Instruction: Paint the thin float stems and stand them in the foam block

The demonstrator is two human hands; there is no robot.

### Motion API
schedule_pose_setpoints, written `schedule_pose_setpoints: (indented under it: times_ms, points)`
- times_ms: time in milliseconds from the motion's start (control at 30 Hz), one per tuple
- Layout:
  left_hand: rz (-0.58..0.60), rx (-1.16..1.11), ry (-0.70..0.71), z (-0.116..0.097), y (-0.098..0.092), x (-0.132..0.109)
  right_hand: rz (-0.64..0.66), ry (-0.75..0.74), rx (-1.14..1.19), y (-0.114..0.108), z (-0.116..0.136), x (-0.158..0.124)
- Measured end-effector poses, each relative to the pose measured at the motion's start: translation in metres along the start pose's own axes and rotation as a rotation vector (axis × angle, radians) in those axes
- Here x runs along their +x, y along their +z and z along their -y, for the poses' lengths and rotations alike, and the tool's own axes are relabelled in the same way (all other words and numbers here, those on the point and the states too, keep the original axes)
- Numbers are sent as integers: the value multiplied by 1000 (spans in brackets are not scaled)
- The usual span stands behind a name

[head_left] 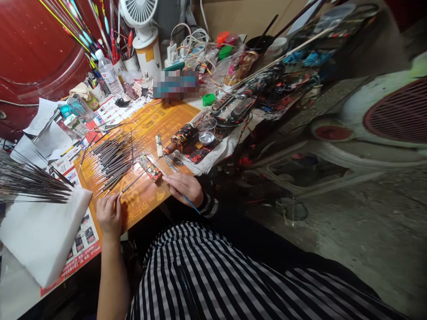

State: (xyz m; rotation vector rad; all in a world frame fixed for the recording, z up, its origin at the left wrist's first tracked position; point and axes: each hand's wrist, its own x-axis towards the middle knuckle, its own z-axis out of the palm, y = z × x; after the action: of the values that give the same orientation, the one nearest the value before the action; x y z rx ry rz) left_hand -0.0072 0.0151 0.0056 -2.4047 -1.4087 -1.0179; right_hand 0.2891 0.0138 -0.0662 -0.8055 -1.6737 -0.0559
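Observation:
My left hand rests on the orange paper, fingers pinched on the near end of a thin dark stick that reaches toward a small paint-spattered block. My right hand is closed around a fine blue-handled brush, its fingertips close to that block. A fanned pile of several thin dark sticks lies just beyond my left hand.
A white foam block with many sticks stuck in it sits at the left. Behind are a paint-stained rag with a small dish, a water bottle, a small fan, cables and jars. A large floor fan stands on the right.

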Motion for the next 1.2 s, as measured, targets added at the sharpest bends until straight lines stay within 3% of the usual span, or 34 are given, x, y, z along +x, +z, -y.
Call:
schedule_pose_setpoints:
  times_ms: [200,533,1200]
  points:
    - [13,-5,-53,1,1,-6,73,-32,54,16,20,2]
    - [15,4,-76,-1,2,-8,140,-5,-20,19,17,-4]
    - [-20,-18,-30,-2,2,-6,91,-71,-89,19,23,6]
